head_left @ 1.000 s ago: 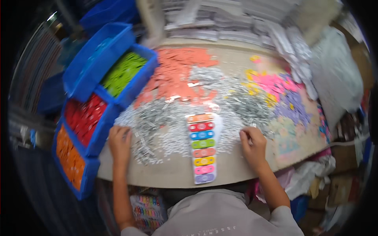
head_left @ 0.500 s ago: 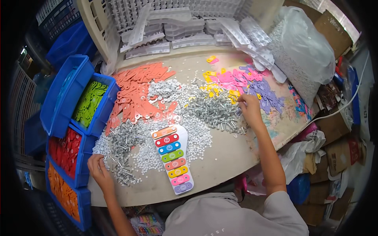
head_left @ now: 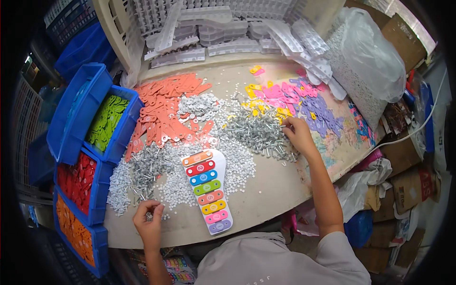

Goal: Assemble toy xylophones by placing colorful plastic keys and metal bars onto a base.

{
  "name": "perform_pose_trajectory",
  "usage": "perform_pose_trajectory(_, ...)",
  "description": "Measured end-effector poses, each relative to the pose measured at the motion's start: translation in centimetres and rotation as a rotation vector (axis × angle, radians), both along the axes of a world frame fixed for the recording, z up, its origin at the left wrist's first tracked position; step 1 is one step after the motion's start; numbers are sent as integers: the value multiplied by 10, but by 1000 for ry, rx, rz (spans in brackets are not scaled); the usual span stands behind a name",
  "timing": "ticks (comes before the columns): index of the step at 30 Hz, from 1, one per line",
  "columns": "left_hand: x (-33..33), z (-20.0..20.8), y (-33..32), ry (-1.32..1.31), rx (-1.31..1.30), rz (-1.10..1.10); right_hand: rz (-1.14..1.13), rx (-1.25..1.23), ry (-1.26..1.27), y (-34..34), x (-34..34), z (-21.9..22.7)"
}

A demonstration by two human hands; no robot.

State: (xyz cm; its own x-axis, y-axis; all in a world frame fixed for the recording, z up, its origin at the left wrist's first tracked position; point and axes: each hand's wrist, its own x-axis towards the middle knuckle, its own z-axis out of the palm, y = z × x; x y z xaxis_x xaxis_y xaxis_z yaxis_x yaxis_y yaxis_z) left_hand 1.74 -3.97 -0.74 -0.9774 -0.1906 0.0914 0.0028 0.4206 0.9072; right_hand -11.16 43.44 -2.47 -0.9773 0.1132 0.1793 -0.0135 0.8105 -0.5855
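A toy xylophone with a white body and a row of coloured bars lies on the table in front of me. White round caps show on its upper bars; the lower bars have open holes. My right hand is at the right edge of a heap of metal pins, fingertips pinched together; what they hold is too small to make out. Left of the xylophone, my left hand hovers by the table's front edge, its fingers curled toward the thumb. Near it are another pin heap and small white caps.
Coral bars lie at the far left, pink bars and purple bars at the right. Blue bins with coloured bars line the left edge. White bodies are stacked behind; a clear bag stands far right.
My left hand has moved right and nearer to me, away from the left white pieces, and its fingers have curled. My right hand has shifted slightly left into the pins.
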Motion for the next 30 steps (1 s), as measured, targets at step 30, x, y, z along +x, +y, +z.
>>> perform_pose_trajectory(30,-18,6,35,-343,632,-167,-42,38,397,-93,56,35)
